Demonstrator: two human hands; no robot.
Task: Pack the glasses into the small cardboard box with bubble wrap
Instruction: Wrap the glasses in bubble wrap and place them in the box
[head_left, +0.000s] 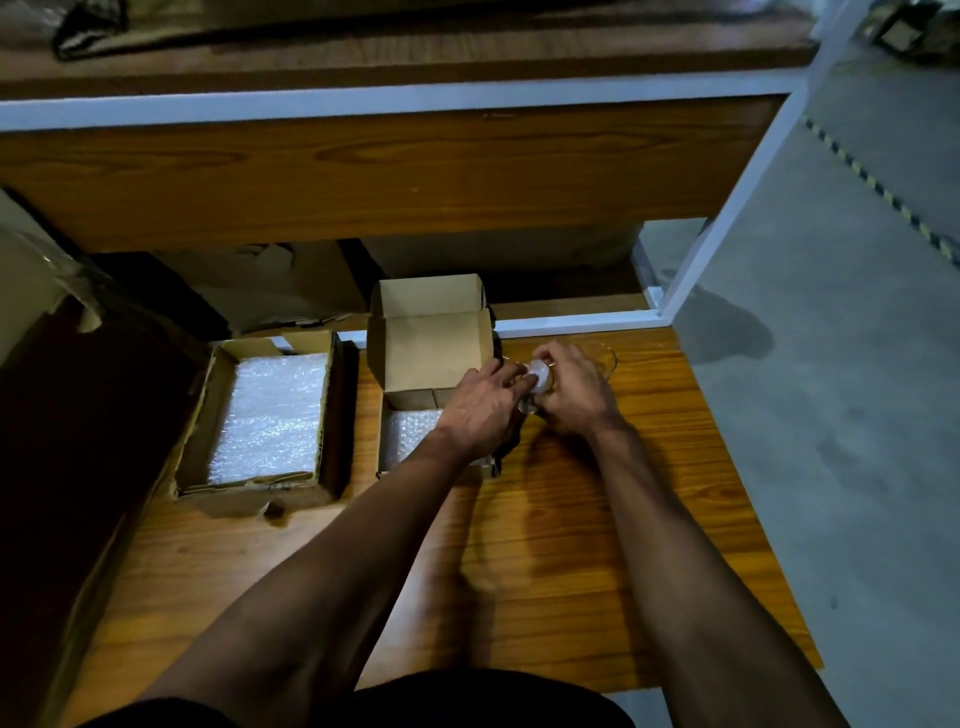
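The small cardboard box (387, 441) stands open on the wooden table (571, 545), its lid (431, 348) raised at the back. Bubble wrap (410, 434) lines its bottom. Just right of the box, my left hand (483, 405) and my right hand (571, 395) meet around a clear glass partly covered in bubble wrap (537, 376). Both hands' fingers curl round it. A second clear glass (605, 358) stands on the table behind my right hand, mostly hidden.
A larger, worn cardboard box (197, 452) holding a stack of bubble wrap sheets (270, 415) sits to the left. A shelf with white framing (571, 319) runs behind the table. The table's right edge drops to a grey floor (831, 415).
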